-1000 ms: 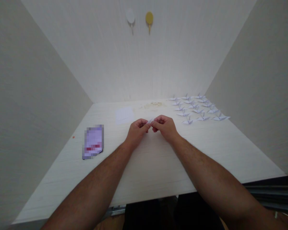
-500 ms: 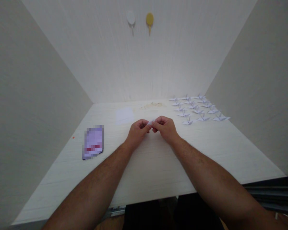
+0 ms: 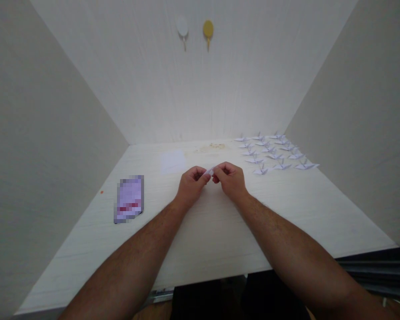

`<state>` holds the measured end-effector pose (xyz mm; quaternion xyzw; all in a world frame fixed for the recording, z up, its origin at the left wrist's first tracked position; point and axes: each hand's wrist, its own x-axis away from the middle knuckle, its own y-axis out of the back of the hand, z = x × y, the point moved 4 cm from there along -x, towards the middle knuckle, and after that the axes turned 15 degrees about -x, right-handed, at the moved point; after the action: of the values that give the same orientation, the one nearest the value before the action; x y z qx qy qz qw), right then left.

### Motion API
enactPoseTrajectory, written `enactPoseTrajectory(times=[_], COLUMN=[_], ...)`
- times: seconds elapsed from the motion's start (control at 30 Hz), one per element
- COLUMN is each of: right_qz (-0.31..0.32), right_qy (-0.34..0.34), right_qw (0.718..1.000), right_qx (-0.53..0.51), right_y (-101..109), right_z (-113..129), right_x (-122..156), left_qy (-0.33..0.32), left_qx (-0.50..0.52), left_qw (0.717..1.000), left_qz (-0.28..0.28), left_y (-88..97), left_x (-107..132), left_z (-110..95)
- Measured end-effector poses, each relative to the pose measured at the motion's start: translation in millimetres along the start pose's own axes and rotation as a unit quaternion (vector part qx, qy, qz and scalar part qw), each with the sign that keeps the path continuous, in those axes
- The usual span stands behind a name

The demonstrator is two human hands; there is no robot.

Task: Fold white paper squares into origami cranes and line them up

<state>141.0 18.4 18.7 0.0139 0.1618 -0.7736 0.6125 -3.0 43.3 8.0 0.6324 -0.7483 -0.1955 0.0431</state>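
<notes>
Between my two hands, above the middle of the table, is a small folded piece of white paper (image 3: 210,171). My left hand (image 3: 192,181) pinches its left side between thumb and fingers. From the other side my right hand (image 3: 229,176) grips it, also in a pinch. Fingers cover most of the paper, so its exact shape is hidden. To the right and farther back, several white paper cranes (image 3: 276,155) stand in rows. A flat stack or sheet of white paper (image 3: 173,161) lies behind my left hand.
A purple pixelated object (image 3: 130,198) with a dark edge lies on the table (image 3: 206,235) at left, near a tiny orange speck (image 3: 102,192). One white hook (image 3: 182,27) and one gold hook (image 3: 208,30) are on the back wall. Walls enclose both sides.
My right fingers have shifted slightly on the folded paper, and a bit more of it shows between the hands. Everything else stays in place apart from a slight camera tilt.
</notes>
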Motion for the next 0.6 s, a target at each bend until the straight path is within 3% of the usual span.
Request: enactPoseTrajectory(times=[0.33,0.6], right_qz=[0.039,0.116], right_qy=[0.021,0.113], right_qw=[0.998,0.981], right_qx=[-0.045,0.112], right_y=[3.2,5.7], right_z=[-9.7,-2.8], right_x=[-9.3,-7.1], left_qy=[-0.046,-0.101], left_qx=[-0.078,-0.093], left_qw=[0.993,0.987], left_qz=[-0.073,-0.082], left_y=[3.9,3.9], left_x=[2.7,4.0], left_z=[-1.0,-4.3])
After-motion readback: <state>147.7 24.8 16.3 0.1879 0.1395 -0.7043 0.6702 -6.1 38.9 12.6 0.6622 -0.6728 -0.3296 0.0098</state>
